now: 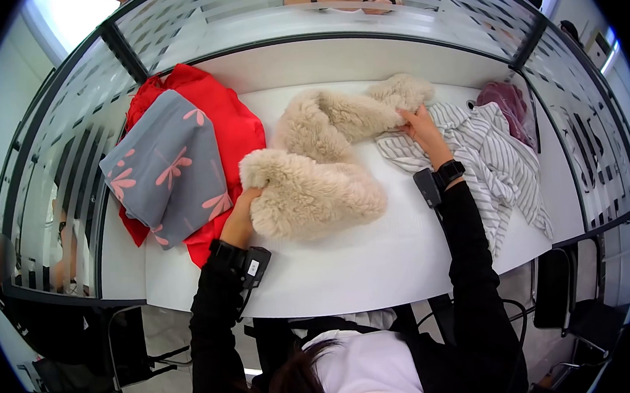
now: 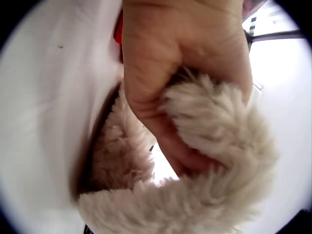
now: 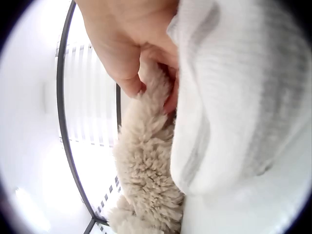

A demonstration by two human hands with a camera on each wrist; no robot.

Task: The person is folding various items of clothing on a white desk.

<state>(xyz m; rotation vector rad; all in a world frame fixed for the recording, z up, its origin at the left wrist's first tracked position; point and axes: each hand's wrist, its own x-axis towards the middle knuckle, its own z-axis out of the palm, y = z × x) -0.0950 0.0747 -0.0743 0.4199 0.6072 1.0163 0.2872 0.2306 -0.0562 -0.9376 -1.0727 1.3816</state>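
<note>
A long beige fluffy fur piece (image 1: 315,196), like a scarf, lies bunched across the middle of the white table. My left hand (image 1: 242,212) grips its near left end; in the left wrist view the fingers (image 2: 180,151) curl round the thick fur (image 2: 219,117). Farther back on the right, my right hand (image 1: 423,128) pinches the other end. In the right wrist view, thumb and fingers of that hand (image 3: 131,44) close on a narrow fold of the fur (image 3: 146,161), beside striped white cloth (image 3: 229,97).
At the left, a grey cloth with pink flowers (image 1: 167,167) lies over red fabric (image 1: 241,128). A striped white garment (image 1: 488,162) spreads on the right, with a maroon bundle (image 1: 506,110) behind it. Low partition panels (image 1: 364,58) enclose the table (image 1: 350,274); people sit beyond.
</note>
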